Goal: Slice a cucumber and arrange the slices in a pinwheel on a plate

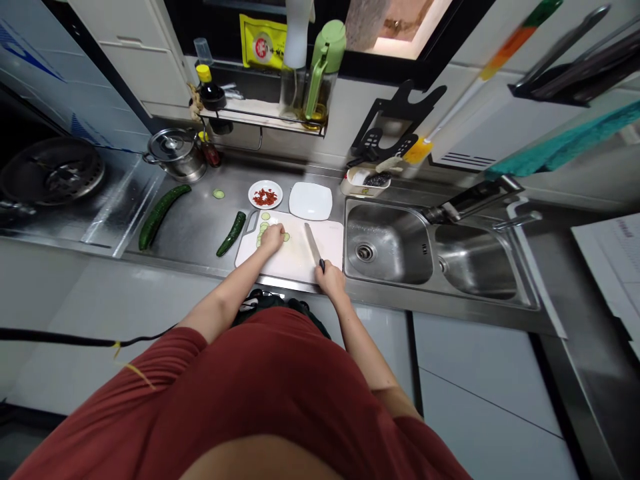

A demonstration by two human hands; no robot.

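Note:
My right hand (331,279) is wrapped round the black handle of a kitchen knife (313,244). The blade points away from me over the white cutting board (295,267). My left hand (273,238) is closed, low over the board's left half; whatever its fingers hold is hidden. Pale green cucumber slices (261,233) lie beside and partly under that hand, and one slice (287,237) shows by its fingertips. To the board's left rests a shorter cucumber piece (231,234). A longer whole cucumber (161,217) is farther left on the steel counter (200,227).
Behind the board stand a plate with chopped red pieces (265,194) and a square white plate (311,201). A cucumber end (219,194) lies on the counter. The double sink (387,243) borders the board's right side. A lidded pot (177,157) stands back left.

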